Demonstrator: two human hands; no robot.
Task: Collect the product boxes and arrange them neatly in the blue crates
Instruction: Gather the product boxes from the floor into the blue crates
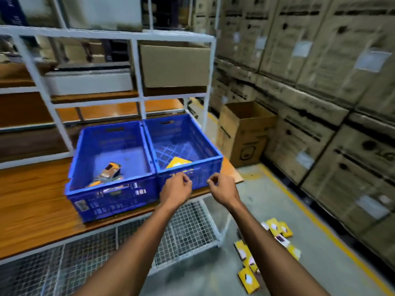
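Head view, blurred by motion. Up and left of my left hand (176, 190) sits the left crate (111, 167) on the wooden bench (32, 201), with a few product boxes (109, 173) lying loose and tilted in its near corner. My left hand hovers at the near rim of the right crate (188, 146), fingers curled loosely and grasping nothing. Just beyond it, inside that crate, one yellow box (178, 163) lies flat against the near wall. My right hand (222, 189) is just beside the left, at the crate's near right corner, likewise loosely curled and empty; I cannot tell whether either hand touches the rim. Well below my right hand, on the floor (267, 184), more yellow boxes (275, 229) lie scattered beside the bench leg.

I judge the task barely begun: most boxes are on the floor. To do this step well, I would drop both hands to the floor pile, gather several boxes into a squared stack with faces matching, then set them flat against a crate wall, building rows outward. The tilted ones in the left crate want straightening too.
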